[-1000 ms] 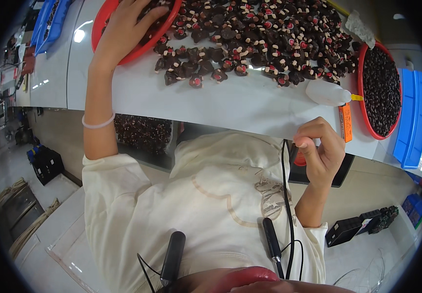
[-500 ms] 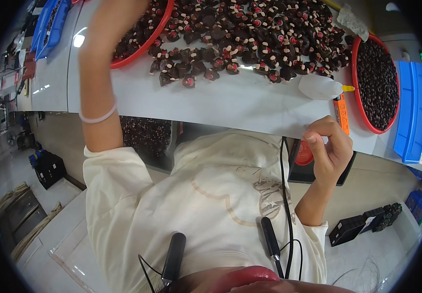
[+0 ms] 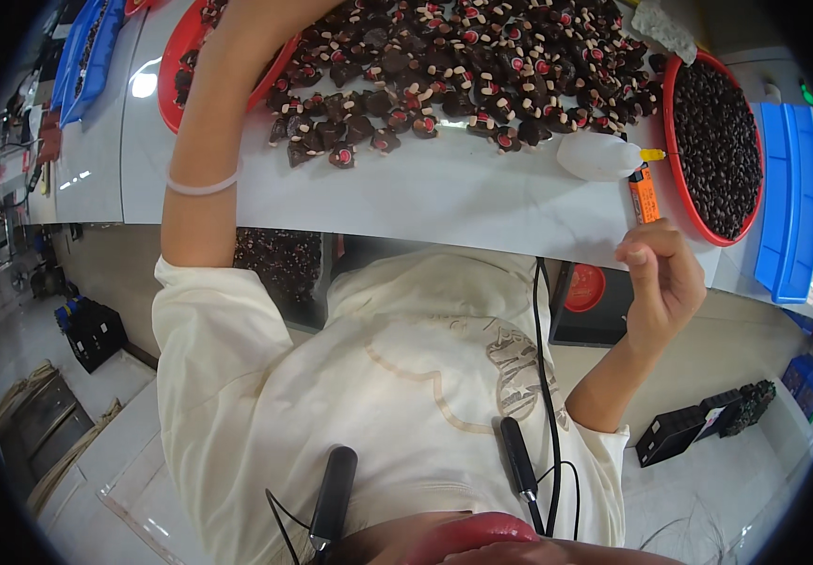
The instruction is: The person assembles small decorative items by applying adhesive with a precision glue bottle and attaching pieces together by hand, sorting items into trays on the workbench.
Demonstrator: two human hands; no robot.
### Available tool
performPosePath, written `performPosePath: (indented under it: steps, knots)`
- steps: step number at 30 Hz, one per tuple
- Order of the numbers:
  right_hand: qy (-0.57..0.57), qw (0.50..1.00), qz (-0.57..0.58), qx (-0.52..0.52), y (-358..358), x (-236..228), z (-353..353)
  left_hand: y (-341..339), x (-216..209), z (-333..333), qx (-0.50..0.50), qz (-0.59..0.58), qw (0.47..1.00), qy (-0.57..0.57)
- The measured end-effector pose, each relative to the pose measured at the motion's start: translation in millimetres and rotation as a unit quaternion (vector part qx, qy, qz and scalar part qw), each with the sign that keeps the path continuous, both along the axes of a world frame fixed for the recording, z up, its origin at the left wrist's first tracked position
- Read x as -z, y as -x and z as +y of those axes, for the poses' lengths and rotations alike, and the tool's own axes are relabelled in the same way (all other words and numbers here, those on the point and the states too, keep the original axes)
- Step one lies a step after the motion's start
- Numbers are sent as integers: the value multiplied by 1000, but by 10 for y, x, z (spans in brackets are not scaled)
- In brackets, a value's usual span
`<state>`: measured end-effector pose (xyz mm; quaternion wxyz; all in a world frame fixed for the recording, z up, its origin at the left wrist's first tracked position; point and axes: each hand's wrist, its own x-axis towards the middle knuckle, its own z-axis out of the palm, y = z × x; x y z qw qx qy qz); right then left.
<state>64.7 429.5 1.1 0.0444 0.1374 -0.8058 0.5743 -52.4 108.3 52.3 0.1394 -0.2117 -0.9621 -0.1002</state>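
Head view. White table (image 3: 482, 202) spans the scene; dark, red-dotted pieces (image 3: 482, 75) heaped across it. Red basin (image 3: 170, 83) left of heap. Left hand (image 3: 289, 11) cut off at top; I cannot tell its grip. Right hand (image 3: 660, 278) curled closed near table edge. White bottle (image 3: 599, 157) beside orange box (image 3: 644, 196).

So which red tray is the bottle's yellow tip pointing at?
The rightmost red tray, beside the white bottle; the left red tray is partly hidden by the left forearm.
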Motion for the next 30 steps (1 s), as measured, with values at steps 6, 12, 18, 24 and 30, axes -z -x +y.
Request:
performPosePath:
  steps: [6, 12, 18, 24, 30]
  knots:
    - [65, 991, 76, 89, 225, 40, -224, -384, 93, 48, 12, -162, 814, -558]
    - [-10, 999, 37, -17, 372, 126, -412, -967, 378, 393, 78, -258, 640, -720]
    - [141, 988, -41, -55, 274, 36, -288, -1166, 702, 746, 85, -314, 560, -762]
    - [66, 991, -117, -12, 64, -211, -180, -1166, 801, 950, 75, -339, 575, -741]
    - [-16, 998, 30, 55, 86, -198, -53, -1161, 857, 967, 105, -316, 576, -747]
